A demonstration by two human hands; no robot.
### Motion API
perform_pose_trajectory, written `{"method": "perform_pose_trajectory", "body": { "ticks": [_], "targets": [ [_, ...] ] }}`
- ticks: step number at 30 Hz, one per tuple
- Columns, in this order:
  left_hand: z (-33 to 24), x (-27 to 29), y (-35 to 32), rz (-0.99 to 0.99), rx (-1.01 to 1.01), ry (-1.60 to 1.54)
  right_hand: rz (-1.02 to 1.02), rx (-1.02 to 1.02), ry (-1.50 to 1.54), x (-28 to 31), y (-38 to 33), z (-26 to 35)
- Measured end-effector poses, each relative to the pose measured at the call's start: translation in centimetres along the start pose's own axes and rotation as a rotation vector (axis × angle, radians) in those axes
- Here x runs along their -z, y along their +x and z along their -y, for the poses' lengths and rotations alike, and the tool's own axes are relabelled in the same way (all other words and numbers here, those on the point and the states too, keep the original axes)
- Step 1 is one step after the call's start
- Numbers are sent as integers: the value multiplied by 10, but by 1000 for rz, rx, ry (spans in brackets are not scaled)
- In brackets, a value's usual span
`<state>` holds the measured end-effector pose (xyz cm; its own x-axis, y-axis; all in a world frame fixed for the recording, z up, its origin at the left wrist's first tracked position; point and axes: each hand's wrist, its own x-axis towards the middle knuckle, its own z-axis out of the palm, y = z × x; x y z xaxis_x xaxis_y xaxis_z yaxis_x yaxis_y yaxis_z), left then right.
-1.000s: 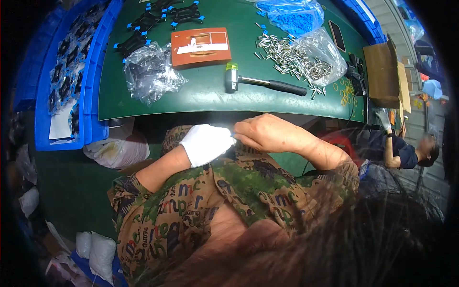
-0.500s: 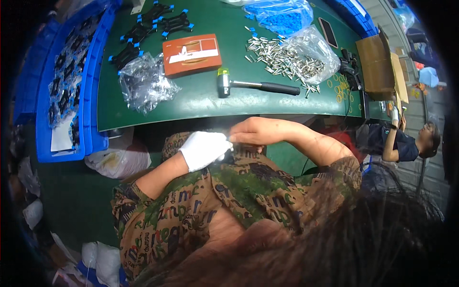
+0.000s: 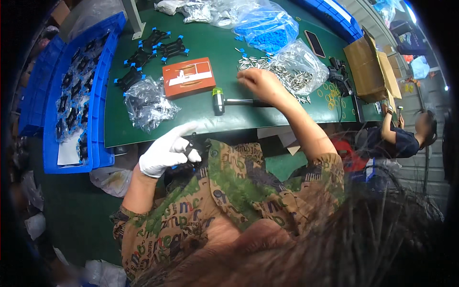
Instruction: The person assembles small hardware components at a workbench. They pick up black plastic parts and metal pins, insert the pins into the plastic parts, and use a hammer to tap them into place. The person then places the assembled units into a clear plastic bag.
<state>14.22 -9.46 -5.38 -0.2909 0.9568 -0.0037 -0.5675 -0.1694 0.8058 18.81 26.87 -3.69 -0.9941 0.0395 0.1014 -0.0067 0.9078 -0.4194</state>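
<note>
My left hand [image 3: 162,154], in a white glove, is over my lap just off the table's front edge. Its fingers hold a small black part [image 3: 192,141], mostly hidden by the glove. Out over the table, my bare right hand [image 3: 262,85] is at the near left side of a heap of small metal pins [image 3: 291,76]. Its fingers are curled together; whatever is between them is hidden. Under that forearm lies a mallet [image 3: 219,102] with a yellow-and-grey head, its black handle partly covered.
An orange-red box [image 3: 189,86], a clear bag of parts [image 3: 148,107] and black frames with blue ends [image 3: 172,49] lie left on the green table [image 3: 201,125]. Blue caps [image 3: 267,36], a phone [image 3: 314,44] and a carton [image 3: 366,67] stand farther right. A blue crate [image 3: 98,138] flanks the table; a co-worker [image 3: 401,138] sits right.
My hands, together over my lap before, are apart. The right has moved forward to the metal pins; the left has shifted left with the black part. The view has tilted slightly.
</note>
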Motion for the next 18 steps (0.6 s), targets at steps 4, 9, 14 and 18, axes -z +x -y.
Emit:
{"method": "perform_pose_trajectory", "body": {
  "ticks": [4,9,14,18],
  "targets": [
    [-13,21,-9,-179,115,90,1,39,-137,-11,26,-17],
    [-57,36,-31,-504,-207,284,77,83,-221,-24,33,-14],
    [-47,48,-21,-427,-234,204,82,94,-255,-27,32,-11],
    [-21,58,1,-369,-267,209,118,129,-319,-17,29,-6]
  ]
}}
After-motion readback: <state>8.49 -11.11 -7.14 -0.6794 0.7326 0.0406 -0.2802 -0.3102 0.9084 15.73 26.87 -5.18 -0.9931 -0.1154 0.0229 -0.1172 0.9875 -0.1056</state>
